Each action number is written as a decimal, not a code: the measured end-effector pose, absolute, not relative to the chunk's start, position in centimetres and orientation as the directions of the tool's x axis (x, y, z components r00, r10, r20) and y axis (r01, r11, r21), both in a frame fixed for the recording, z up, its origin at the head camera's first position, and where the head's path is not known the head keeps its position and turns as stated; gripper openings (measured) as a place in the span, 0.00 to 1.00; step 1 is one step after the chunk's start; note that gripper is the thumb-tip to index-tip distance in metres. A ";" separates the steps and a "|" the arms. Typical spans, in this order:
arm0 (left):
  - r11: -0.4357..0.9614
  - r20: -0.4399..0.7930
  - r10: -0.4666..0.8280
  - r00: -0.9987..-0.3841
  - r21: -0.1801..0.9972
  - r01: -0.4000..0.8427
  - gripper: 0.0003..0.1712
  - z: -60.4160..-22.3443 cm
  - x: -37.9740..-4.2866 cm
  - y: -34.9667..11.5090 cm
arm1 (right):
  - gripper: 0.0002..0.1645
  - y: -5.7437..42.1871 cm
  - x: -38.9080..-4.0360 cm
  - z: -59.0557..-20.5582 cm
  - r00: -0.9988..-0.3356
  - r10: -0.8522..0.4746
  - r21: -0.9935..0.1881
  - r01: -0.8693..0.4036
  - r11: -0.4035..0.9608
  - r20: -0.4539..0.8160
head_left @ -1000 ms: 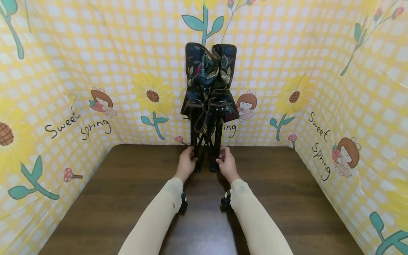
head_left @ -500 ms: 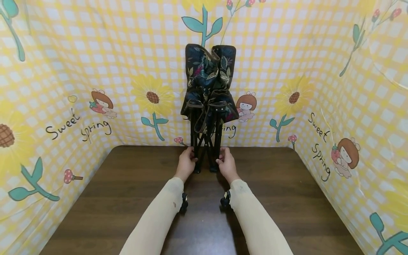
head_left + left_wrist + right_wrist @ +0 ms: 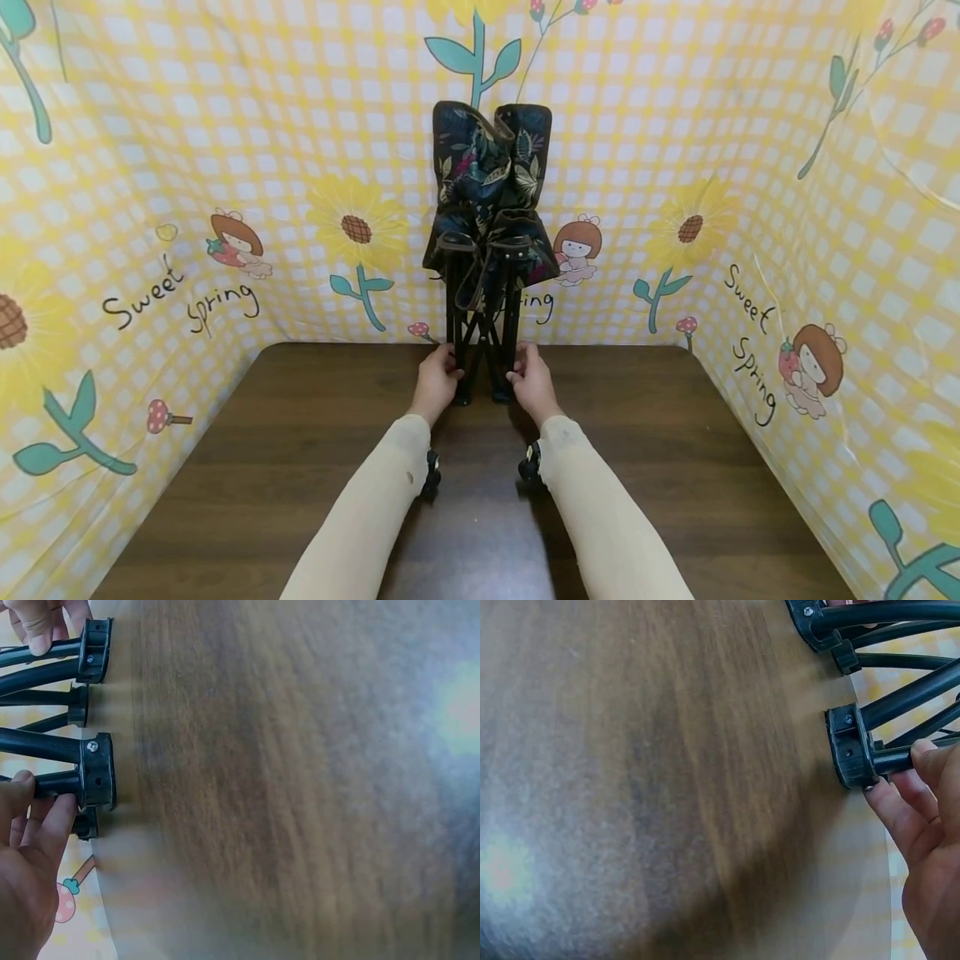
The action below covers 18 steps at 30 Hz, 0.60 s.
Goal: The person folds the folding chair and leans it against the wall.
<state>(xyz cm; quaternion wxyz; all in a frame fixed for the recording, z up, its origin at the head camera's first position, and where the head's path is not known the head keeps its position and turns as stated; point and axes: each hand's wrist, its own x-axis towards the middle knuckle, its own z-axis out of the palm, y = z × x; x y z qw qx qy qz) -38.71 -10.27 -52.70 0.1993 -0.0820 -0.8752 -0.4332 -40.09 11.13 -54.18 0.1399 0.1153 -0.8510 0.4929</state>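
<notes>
A folded camping chair [image 3: 487, 179] with dark floral fabric and black tube legs stands upright at the back of the table. My left hand [image 3: 436, 383] pinches its left front leg low down, between thumb and fingers. On the other side, my right hand [image 3: 535, 382] holds the right front leg at about the same height. The left wrist view has the left hand [image 3: 34, 862] just above a black plastic foot [image 3: 96, 771]. In the right wrist view, the right hand [image 3: 937, 832] grips the tube beside another foot [image 3: 847, 746], one fingertip by that foot's edge.
The brown wood-grain table [image 3: 300, 450] extends in front of the chair and to both sides. A yellow checked cloth [image 3: 360, 125] with sunflowers hangs close behind the chair and along the left and right. Dark wrist devices [image 3: 432, 473] sit under the light sleeves.
</notes>
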 end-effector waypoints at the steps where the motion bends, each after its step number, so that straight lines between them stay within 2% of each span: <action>1: 0.613 0.414 -0.029 -0.910 0.726 0.311 0.24 -52.7 -38.7 -10.3 | 0.29 11.1 -40.1 -54.1 -0.935 -0.059 -0.805 -0.333 0.491 0.351; 9: 0.627 0.413 -0.021 -0.910 0.715 0.310 0.21 -52.3 -39.1 -10.4 | 0.30 11.1 -40.1 -53.5 -0.941 -0.064 -0.808 -0.319 0.495 0.332; 18: 0.634 0.392 -0.008 -0.920 0.713 0.299 0.23 -52.5 -39.2 -10.4 | 0.31 10.9 -40.1 -53.4 -0.937 -0.056 -0.790 -0.321 0.522 0.344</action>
